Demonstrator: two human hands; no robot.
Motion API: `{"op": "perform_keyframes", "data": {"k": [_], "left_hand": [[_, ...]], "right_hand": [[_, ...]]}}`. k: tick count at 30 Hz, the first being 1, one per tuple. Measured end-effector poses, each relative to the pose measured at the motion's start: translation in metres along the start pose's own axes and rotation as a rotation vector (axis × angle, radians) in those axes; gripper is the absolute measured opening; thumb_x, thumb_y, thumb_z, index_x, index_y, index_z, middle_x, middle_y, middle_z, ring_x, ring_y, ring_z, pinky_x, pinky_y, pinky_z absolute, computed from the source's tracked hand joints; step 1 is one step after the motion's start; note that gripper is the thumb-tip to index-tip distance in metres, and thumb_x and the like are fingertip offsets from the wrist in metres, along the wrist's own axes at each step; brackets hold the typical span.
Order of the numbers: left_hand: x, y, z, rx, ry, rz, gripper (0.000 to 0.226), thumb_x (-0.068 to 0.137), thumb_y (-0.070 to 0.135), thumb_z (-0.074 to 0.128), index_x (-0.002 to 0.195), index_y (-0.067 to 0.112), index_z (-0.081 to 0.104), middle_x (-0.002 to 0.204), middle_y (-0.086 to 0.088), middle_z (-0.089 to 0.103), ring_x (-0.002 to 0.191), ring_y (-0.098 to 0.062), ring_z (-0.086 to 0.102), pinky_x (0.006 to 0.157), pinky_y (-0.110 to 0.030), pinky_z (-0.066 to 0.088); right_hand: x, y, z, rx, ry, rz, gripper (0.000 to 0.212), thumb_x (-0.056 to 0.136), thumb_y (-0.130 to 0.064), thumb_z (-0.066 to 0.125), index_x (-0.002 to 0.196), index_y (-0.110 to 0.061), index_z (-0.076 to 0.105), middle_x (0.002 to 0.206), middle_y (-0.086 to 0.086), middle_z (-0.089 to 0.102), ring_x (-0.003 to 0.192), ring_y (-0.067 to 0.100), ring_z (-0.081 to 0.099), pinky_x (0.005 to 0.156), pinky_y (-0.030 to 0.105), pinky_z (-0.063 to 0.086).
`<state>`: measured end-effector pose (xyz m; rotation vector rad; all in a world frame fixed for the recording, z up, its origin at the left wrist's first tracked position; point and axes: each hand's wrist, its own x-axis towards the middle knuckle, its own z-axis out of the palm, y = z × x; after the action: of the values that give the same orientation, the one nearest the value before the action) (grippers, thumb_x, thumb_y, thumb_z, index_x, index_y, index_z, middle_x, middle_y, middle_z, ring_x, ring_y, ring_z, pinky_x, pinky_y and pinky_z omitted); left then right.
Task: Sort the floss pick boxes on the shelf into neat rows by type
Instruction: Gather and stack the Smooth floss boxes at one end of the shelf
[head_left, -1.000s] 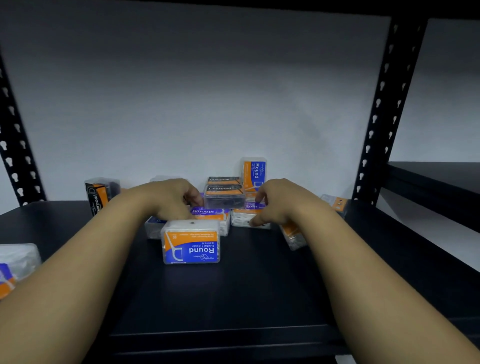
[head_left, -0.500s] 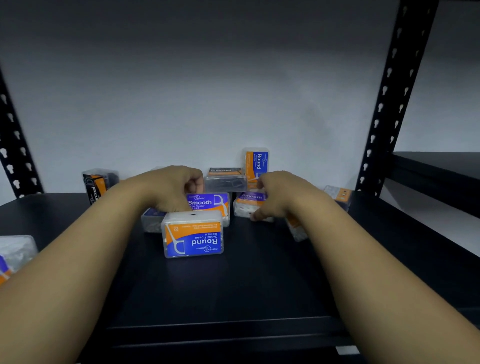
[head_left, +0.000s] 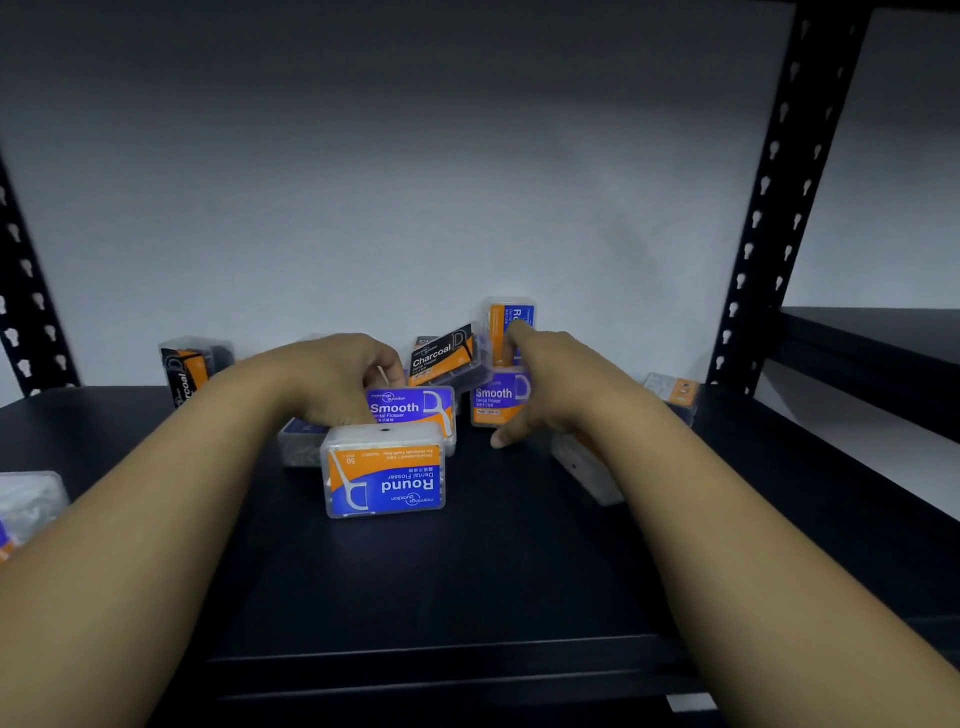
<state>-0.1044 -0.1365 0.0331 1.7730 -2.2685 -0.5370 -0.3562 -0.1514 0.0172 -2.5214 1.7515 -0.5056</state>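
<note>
Black metal makes up the shelf (head_left: 493, 571), and a pale wall stands behind it. The Round box (head_left: 384, 472), lying near the middle with its words upside down, is the landmark for everything else.

Far to the left of the Round box, at the edge of the view, lies a clear box (head_left: 26, 504) that is partly cut off. Back and to the left of the Round box, a Charcoal box (head_left: 189, 369) stands on its end near the left shelf post (head_left: 26, 291).

The left hand (head_left: 332, 379) is just behind the Round box. Its fingers are curled down onto the left end of a Smooth box (head_left: 413, 410), which sits touching the back of the Round box. How tightly it holds is hidden from view. A dim box (head_left: 301, 441) lies just left of the Round box, under that hand.

Behind the Smooth box, a second Charcoal box (head_left: 447, 356) is tilted, one end higher than the other. Behind and to the right of the Round box stands another Smooth box (head_left: 496, 397), and a tall Round box (head_left: 509, 330) stands on end behind it.

The right hand (head_left: 550, 389) is spread wide. Its pointing finger touches the tall Round box, and its thumb reaches down beside the other Smooth box.

Right of the Round box, a pale box (head_left: 587, 467) lies partly under the right arm. Farther right and back, one more box (head_left: 672, 389) sits near the right shelf post (head_left: 779, 208).
</note>
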Motion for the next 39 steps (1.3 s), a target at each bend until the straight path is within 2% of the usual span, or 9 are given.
{"op": "perform_keyframes", "data": {"k": [3, 8, 12, 15, 21, 26, 30, 33, 39], "left_hand": [[-0.004, -0.003, -0.004, -0.055, 0.027, 0.034, 0.090, 0.027, 0.058, 0.094, 0.108, 0.032, 0.064, 0.108, 0.007, 0.074, 0.098, -0.015, 0.072, 0.088, -0.043, 0.062], [-0.008, -0.005, -0.008, -0.141, 0.043, 0.139, 0.058, 0.057, 0.022, 0.098, 0.108, 0.027, 0.070, 0.101, 0.006, 0.078, 0.095, -0.014, 0.075, 0.091, -0.044, 0.060], [-0.014, -0.002, -0.009, -0.210, 0.083, 0.220, 0.061, 0.052, 0.032, 0.097, 0.108, 0.032, 0.071, 0.100, 0.007, 0.078, 0.095, -0.018, 0.075, 0.087, -0.044, 0.062], [-0.015, 0.001, -0.010, -0.285, 0.089, 0.277, 0.057, 0.064, 0.010, 0.093, 0.113, 0.027, 0.069, 0.105, 0.002, 0.077, 0.097, -0.021, 0.075, 0.086, -0.041, 0.061], [-0.017, 0.002, -0.013, -0.452, 0.180, 0.348, 0.055, 0.069, 0.007, 0.087, 0.118, 0.022, 0.066, 0.113, -0.004, 0.073, 0.106, -0.023, 0.072, 0.086, -0.040, 0.062], [-0.014, -0.003, -0.015, -0.538, 0.216, 0.308, 0.068, 0.055, 0.040, 0.093, 0.117, 0.031, 0.067, 0.117, -0.001, 0.070, 0.112, -0.021, 0.070, 0.082, -0.047, 0.063], [-0.014, 0.000, -0.013, -0.610, 0.281, 0.308, 0.059, 0.062, 0.027, 0.087, 0.117, 0.025, 0.065, 0.115, -0.004, 0.071, 0.106, -0.018, 0.073, 0.074, -0.034, 0.064], [-0.015, -0.001, -0.013, -0.648, 0.328, 0.278, 0.069, 0.054, 0.045, 0.092, 0.116, 0.027, 0.065, 0.113, 0.003, 0.072, 0.108, -0.014, 0.072, 0.070, -0.030, 0.064], [-0.011, 0.000, -0.005, -0.590, 0.315, 0.186, 0.043, 0.083, 0.008, 0.077, 0.120, 0.028, 0.069, 0.114, 0.000, 0.072, 0.104, -0.018, 0.072, 0.079, -0.031, 0.061]], "right_hand": [[0.002, 0.004, -0.001, 0.021, 0.045, -0.022, 0.078, 0.062, -0.042, 0.096, 0.126, -0.024, 0.056, 0.124, 0.004, 0.063, 0.106, 0.025, 0.062, 0.090, 0.041, 0.055], [0.004, 0.011, 0.000, 0.030, 0.042, -0.028, 0.053, 0.077, -0.045, 0.085, 0.123, -0.028, 0.064, 0.123, 0.002, 0.063, 0.106, 0.020, 0.061, 0.090, 0.038, 0.054], [0.005, 0.012, 0.000, 0.069, 0.045, -0.018, 0.043, 0.080, -0.041, 0.083, 0.116, -0.030, 0.063, 0.122, 0.002, 0.064, 0.100, 0.020, 0.062, 0.086, 0.036, 0.054], [0.003, 0.012, -0.003, 0.091, 0.069, -0.037, 0.041, 0.080, -0.036, 0.082, 0.117, -0.030, 0.065, 0.113, -0.002, 0.061, 0.095, 0.018, 0.059, 0.079, 0.031, 0.049], [0.002, 0.019, -0.013, 0.189, 0.151, -0.019, 0.037, 0.080, -0.036, 0.081, 0.114, -0.033, 0.067, 0.110, -0.001, 0.064, 0.095, 0.021, 0.061, 0.078, 0.031, 0.049], [0.002, 0.023, -0.017, 0.289, 0.281, -0.014, 0.044, 0.084, -0.040, 0.079, 0.126, -0.032, 0.069, 0.120, 0.002, 0.067, 0.102, 0.020, 0.063, 0.080, 0.029, 0.048], [0.002, 0.020, -0.018, 0.451, 0.298, -0.036, 0.044, 0.087, -0.038, 0.077, 0.130, -0.028, 0.071, 0.122, -0.003, 0.072, 0.103, 0.012, 0.067, 0.084, 0.028, 0.054], [0.002, 0.018, -0.018, 0.631, 0.237, -0.051, 0.038, 0.088, -0.034, 0.077, 0.125, -0.028, 0.074, 0.117, -0.006, 0.075, 0.098, 0.007, 0.071, 0.085, 0.026, 0.057], [0.004, 0.018, -0.019, 0.788, 0.152, -0.111, 0.028, 0.099, -0.021, 0.063, 0.123, -0.019, 0.077, 0.125, -0.007, 0.074, 0.107, 0.008, 0.071, 0.097, 0.027, 0.053]]}}
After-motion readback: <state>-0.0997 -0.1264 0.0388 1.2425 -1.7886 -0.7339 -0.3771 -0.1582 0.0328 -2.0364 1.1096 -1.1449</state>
